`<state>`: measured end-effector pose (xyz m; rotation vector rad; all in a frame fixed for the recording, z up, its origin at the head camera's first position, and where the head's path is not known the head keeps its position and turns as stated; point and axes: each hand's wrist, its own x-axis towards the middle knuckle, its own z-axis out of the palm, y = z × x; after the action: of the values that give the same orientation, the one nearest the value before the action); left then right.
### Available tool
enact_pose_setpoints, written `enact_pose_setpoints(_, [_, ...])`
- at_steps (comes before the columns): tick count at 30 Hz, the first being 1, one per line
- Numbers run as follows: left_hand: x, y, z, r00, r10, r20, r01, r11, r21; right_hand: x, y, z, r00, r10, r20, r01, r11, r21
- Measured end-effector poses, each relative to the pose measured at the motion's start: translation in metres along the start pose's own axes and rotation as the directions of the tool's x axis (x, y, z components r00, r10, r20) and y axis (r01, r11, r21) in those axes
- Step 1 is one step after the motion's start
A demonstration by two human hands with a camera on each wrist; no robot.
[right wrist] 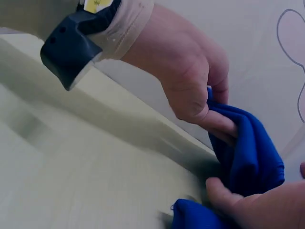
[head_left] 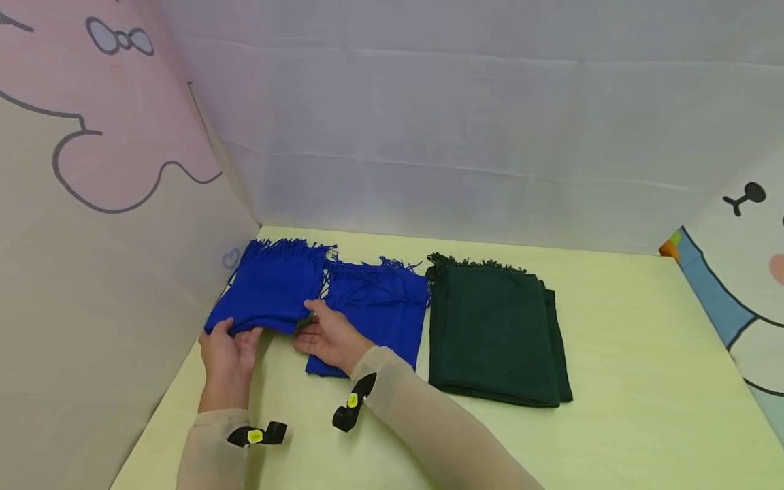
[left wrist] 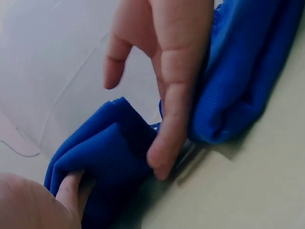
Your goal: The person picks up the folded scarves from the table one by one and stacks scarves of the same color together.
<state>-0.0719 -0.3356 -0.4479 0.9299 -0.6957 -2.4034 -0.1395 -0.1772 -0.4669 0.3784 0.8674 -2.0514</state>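
Note:
At the left of the table, a folded blue fringed scarf (head_left: 274,282) has its near edge lifted. My left hand (head_left: 229,352) grips that edge near its left corner; in the right wrist view the left hand's (right wrist: 188,78) fingers curl into the cloth. Close to the near right corner is my right hand (head_left: 331,339). In the left wrist view the right hand (left wrist: 167,62) has straight fingers, with the thumb apart from them. A second folded blue scarf (head_left: 380,333) lies beside the first, partly behind the right hand and forearm.
Right of the blue scarves lies a folded dark green fringed scarf (head_left: 490,333) on the pale yellow table (head_left: 643,354). A printed wall sheet (head_left: 153,238) stands close on the left, and a pale sheet (head_left: 465,156) hangs along the back.

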Motion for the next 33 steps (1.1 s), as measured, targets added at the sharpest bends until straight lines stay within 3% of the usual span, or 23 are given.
enact_pose_setpoints(4, [-0.009, -0.001, -0.003, 0.999, 0.048, -0.015, -0.046, 0.995, 0.084, -0.001, 0.006, 0.001, 0.998, -0.009, 0.069, 0.007, 1.0, 0.023])
enact_pose_setpoints(10, [-0.019, -0.009, -0.005, 0.998, 0.065, -0.021, -0.064, 0.997, 0.052, 0.0, 0.012, 0.002, 0.993, -0.027, 0.112, 0.021, 0.998, 0.058])
enact_pose_setpoints(13, [-0.021, -0.012, -0.007, 0.999, 0.05, -0.004, -0.049, 0.997, 0.06, 0.001, 0.012, 0.002, 0.993, -0.058, 0.107, 0.053, 0.998, 0.045])
enact_pose_setpoints(16, [-0.018, -0.011, -0.015, 0.998, -0.041, 0.051, 0.045, 0.996, -0.074, 0.003, 0.012, 0.003, 0.99, -0.099, 0.102, 0.099, 0.995, 0.014])
enact_pose_setpoints(18, [-0.013, -0.008, -0.023, 0.988, -0.13, 0.087, 0.146, 0.968, -0.204, 0.004, 0.012, 0.004, 0.988, -0.12, 0.094, 0.121, 0.993, -0.012])
enact_pose_setpoints(21, [-0.005, 0.001, -0.039, 0.952, -0.272, 0.14, 0.305, 0.879, -0.366, 0.004, 0.01, 0.005, 0.988, -0.128, 0.085, 0.132, 0.99, -0.052])
enact_pose_setpoints(22, [-0.001, 0.004, -0.043, 0.939, -0.311, 0.149, 0.345, 0.851, -0.396, 0.004, 0.008, 0.005, 0.988, -0.128, 0.089, 0.135, 0.988, -0.07])
enact_pose_setpoints(25, [0.005, 0.014, -0.055, 0.902, -0.38, 0.205, 0.431, 0.813, -0.392, 0.003, 0.004, 0.006, 0.988, -0.118, 0.1, 0.128, 0.987, -0.1])
enact_pose_setpoints(28, [0.006, 0.022, -0.057, 0.885, -0.374, 0.276, 0.455, 0.819, -0.348, 0.0, -0.002, 0.007, 0.986, -0.103, 0.13, 0.12, 0.984, -0.134])
enact_pose_setpoints(33, [-0.003, 0.031, -0.047, 0.893, -0.267, 0.362, 0.392, 0.857, -0.335, -0.005, -0.011, 0.01, 0.978, -0.104, 0.181, 0.136, 0.975, -0.177])
